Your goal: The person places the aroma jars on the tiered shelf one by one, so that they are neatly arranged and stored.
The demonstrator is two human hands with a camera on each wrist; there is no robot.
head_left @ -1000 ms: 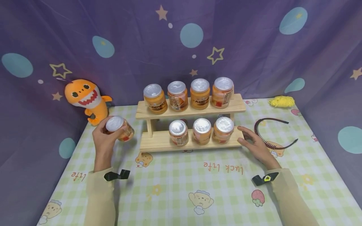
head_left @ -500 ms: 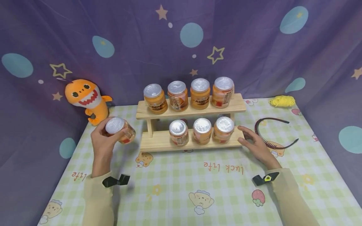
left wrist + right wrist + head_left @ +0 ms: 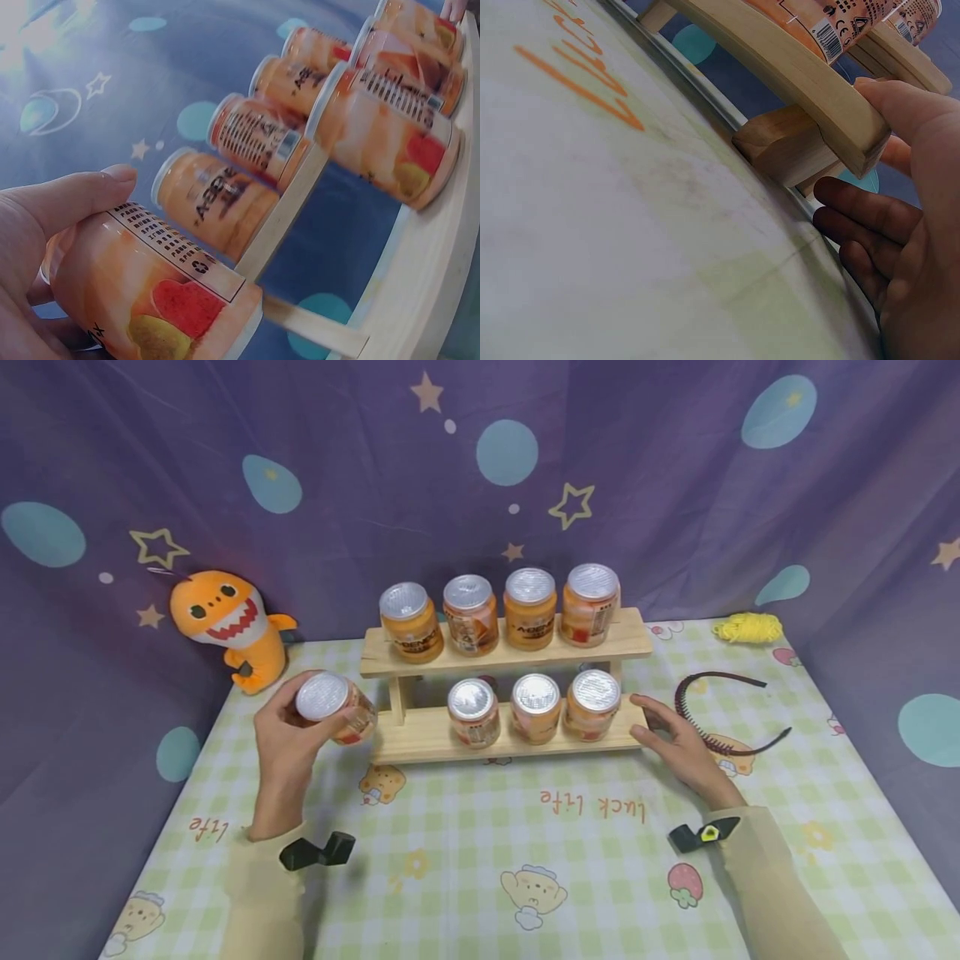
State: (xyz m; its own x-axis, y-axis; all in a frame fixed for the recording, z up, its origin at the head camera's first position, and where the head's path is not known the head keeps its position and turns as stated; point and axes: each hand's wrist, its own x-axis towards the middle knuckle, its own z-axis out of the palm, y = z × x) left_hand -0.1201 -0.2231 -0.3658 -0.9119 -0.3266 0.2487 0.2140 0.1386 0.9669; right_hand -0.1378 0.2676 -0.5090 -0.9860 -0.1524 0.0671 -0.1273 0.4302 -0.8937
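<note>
My left hand (image 3: 288,739) grips a clear jar (image 3: 360,718) with a silver lid and orange contents. It is tilted, just left of the wooden two-tier shelf (image 3: 420,731). The left wrist view shows fruit pictures and small print on the held jar (image 3: 172,292), with the thumb across its side. My right hand (image 3: 678,752) holds the right end of the lower board, thumb and forefinger at its edge; in the right wrist view its other fingers (image 3: 870,214) curl below the board (image 3: 810,82). Three similar jars (image 3: 536,714) stand on the lower tier, whose left part is bare.
Several more jars (image 3: 531,618) line the upper tier. An orange shark plush (image 3: 232,627) leans at the back left. A dark headband (image 3: 693,727) lies right of the shelf, with yellow yarn (image 3: 747,628) behind it. A checked cloth (image 3: 450,868) covers the table.
My left hand, after a slight dip toward me, has moved right with the jar, closer to the shelf's left end. My right hand stays at the board's end.
</note>
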